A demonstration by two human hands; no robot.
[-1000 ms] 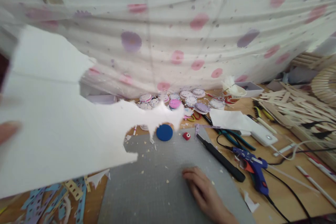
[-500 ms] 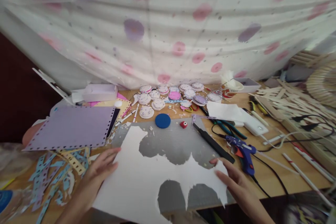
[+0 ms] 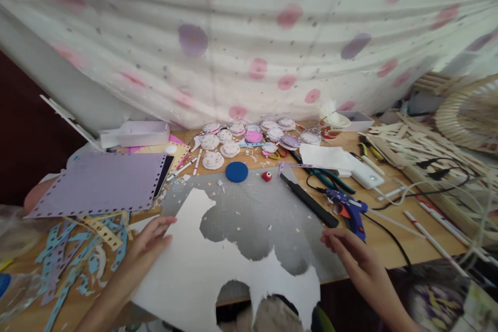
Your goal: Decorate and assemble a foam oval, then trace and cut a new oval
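Toward the table's left edge lies a lilac card sheet with punched, lacy borders, over a litter of blue and yellow perforated paper strips. The left hand rests flat and open on the left part of the white paper sheet, fingers spread, pinning rather than gripping it. The sheet is thin, matte and stiff-looking, with large scalloped cut-outs leaving narrow, pointed tongues; it lies on a grey, finely textured cutting mat at the near edge and overhangs that edge. Those tongues look fragile: a sideways pull could tear them, and the overhanging part could sag or crease. Beyond the mat sit a round blue disc and small frilled paper rosettes. The right hand is open too, fingertips near the sheet's right edge; whether they touch it I cannot tell. Just beyond lie a black craft knife and a blue glue gun, whose cord could snag the wrist.
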